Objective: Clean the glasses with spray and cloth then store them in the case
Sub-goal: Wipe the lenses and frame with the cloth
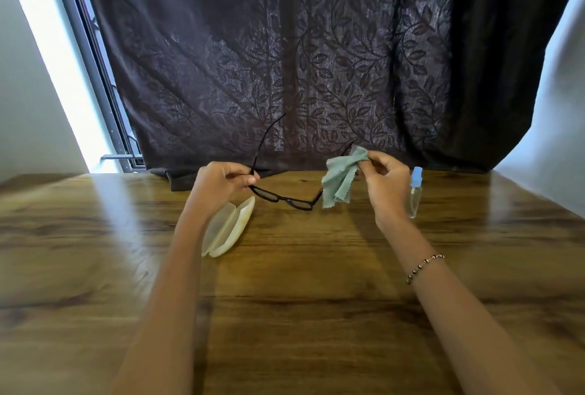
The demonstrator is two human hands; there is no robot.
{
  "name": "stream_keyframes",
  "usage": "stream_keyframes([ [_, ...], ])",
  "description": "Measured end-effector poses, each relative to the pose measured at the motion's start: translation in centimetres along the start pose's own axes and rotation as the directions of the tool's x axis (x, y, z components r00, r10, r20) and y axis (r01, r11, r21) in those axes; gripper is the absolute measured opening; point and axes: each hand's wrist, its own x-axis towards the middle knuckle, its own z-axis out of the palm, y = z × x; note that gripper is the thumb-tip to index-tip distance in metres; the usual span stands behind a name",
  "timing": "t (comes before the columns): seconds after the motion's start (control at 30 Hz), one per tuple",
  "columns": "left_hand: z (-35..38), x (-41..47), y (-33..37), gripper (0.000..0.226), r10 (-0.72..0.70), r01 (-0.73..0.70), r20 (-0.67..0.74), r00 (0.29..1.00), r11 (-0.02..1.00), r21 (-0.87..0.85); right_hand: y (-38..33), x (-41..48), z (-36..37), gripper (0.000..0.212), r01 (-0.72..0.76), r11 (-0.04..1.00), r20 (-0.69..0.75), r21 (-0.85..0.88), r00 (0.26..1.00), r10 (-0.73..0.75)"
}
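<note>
Black-framed glasses hang above the wooden table, lenses facing down and toward me. My left hand pinches them at the left hinge, and one temple arm sticks up against the curtain. My right hand grips a pale green cleaning cloth, which is wrapped around the glasses' right temple. A translucent glasses case lies open on the table under my left wrist. A small clear spray bottle with a blue cap stands on the table just right of my right hand.
The wooden table stretches toward me. A dark leaf-patterned curtain hangs along its far edge, its hem resting on the tabletop. A bright window frame shows at the left. A bead bracelet sits on my right wrist.
</note>
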Motion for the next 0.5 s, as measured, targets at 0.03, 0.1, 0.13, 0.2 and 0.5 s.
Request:
stream_keyframes([
  [0.03, 0.0, 0.0, 0.1, 0.012, 0.0, 0.001, -0.034, 0.999, 1.0, 0.02, 0.1, 0.1, -0.1, 0.016, -0.004, 1.0, -0.016, 0.003, 1.0, 0.004],
  [0.1, -0.1, -0.1, 0.1, 0.012, 0.001, 0.003, -0.086, 0.996, 0.999, 0.05, 0.2, 0.3, -0.4, 0.014, -0.009, 1.0, -0.042, 0.012, 0.999, 0.009],
  [0.13, -0.1, -0.1, 0.1, 0.012, 0.003, 0.003, -0.101, 0.995, 0.998, 0.061, 0.3, 0.3, -0.5, 0.016, -0.01, 1.0, -0.056, 0.003, 0.998, 0.01],
  [0.2, 0.0, -0.2, 0.2, 0.014, -0.002, 0.009, -0.114, 0.993, 0.998, 0.066, 0.6, 0.3, -0.6, 0.017, -0.014, 0.997, -0.066, -0.077, 0.998, 0.008],
  [0.5, 0.8, -0.1, 0.6, 0.013, -0.036, 0.039, -0.092, 0.995, 0.999, 0.032, 2.9, -0.8, -0.5, 0.022, -0.005, 0.798, 0.217, -0.603, 0.961, 0.17],
])
